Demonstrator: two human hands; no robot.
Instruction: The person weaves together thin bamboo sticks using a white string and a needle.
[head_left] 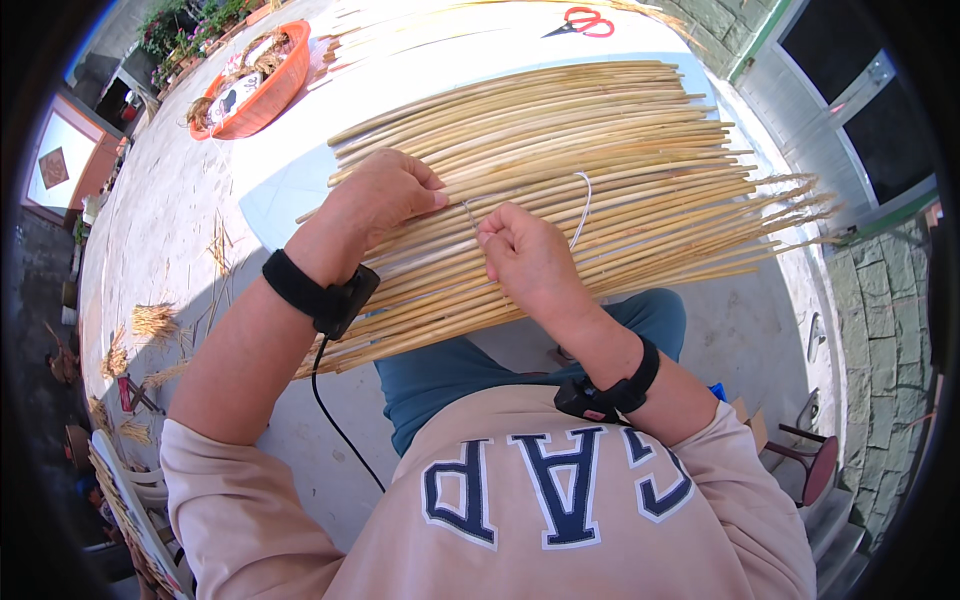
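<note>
A mat of long, pale yellow reed stalks [540, 130] lies across the table, its near part reaching out over my knees. My left hand [390, 195] rests on the stalks with bent fingers, thumb and fingertips closed at one stalk near the mat's middle. Just to the right and nearer me, my right hand [527, 255] is closed in a pinch. A short, thin strand runs from its fingertips up to the stalks beside my left fingers; its exact kind is hard to make out. A white cord [586, 205] loops above the stalks and passes behind my right hand.
Red-handled scissors [585, 22] lie at the table's far side, with loose stalks [420, 40] to their left. An orange basin [270, 95] holding plant bundles stands far left. Straw bundles [153, 320] lie on the floor at left; a dark red stool [815, 465] stands at right.
</note>
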